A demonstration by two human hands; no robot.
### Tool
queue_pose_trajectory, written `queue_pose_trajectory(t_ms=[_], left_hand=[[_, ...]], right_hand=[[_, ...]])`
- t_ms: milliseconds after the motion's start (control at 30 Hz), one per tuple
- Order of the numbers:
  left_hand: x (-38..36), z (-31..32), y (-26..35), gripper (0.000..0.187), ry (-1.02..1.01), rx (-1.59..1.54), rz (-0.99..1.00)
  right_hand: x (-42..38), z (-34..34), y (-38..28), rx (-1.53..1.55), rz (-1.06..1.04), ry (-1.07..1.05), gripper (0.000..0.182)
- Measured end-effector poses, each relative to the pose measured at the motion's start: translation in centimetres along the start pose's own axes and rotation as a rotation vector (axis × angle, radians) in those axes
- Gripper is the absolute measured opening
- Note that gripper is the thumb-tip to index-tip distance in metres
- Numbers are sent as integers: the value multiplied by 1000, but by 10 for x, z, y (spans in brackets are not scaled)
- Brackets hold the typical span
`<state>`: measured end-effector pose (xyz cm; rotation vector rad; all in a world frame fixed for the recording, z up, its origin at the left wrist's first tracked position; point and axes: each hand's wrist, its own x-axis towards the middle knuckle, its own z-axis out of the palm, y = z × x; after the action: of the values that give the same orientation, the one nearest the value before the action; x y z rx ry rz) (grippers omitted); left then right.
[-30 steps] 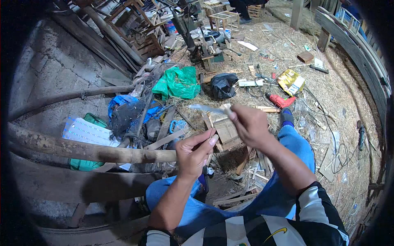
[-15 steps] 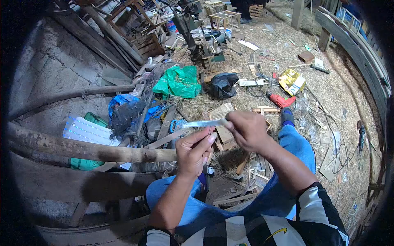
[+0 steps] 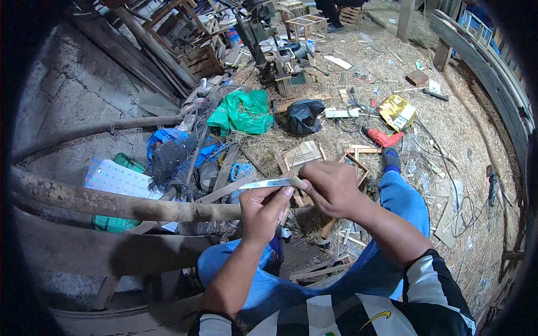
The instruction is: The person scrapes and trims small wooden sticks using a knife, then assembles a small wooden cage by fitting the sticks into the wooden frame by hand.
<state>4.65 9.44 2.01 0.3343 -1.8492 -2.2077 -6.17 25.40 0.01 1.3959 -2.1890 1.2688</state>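
Note:
My right hand [image 3: 333, 189] is closed around the pale handle of a knife [image 3: 270, 183], whose bright blade points left. The blade lies across the top of my left hand [image 3: 261, 214], close to its thumb and index finger. Those left fingers are pinched together just beneath the blade; whatever sits between them is too small or too hidden to name. Both hands are held above my spread knees, over wood scraps on the ground.
A red power drill [image 3: 383, 137] lies near my shoe, beside a yellow bag [image 3: 398, 111]. Black [image 3: 305, 116] and green plastic bags [image 3: 241, 112] sit ahead. A wooden pole [image 3: 123, 201] runs along my left. Wood offcuts, shavings and cables litter the floor.
The knife and my right hand have moved down and slightly left, bringing the blade closer over my left fingers. A thin reddish piece seen at the left fingertips before is now hidden.

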Motion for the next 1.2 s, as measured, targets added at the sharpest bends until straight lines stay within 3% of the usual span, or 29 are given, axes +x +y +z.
queue_pose_trajectory(t_ms=[200,300,533,833,933,1067,1200], left_hand=[[-1,0,-1,22,25,24,24],[-2,1,0,23,8,-58,5],[-1,0,0,26,52,-46,-18],[-1,2,-6,24,60,57,60],[-1,-4,-11,23,65,76,76],[-1,4,-6,23,124,129,195],[-1,3,-5,23,170,70,95]], right_hand=[[3,-1,8,-71,18,41,19],[10,-10,26,-114,211,137,24],[2,-1,1,53,12,64,21],[-1,2,-5,18,61,-51,22],[0,0,-1,-21,30,-27,19],[3,-4,25,-126,177,107,21],[5,-13,7,-79,215,99,18]])
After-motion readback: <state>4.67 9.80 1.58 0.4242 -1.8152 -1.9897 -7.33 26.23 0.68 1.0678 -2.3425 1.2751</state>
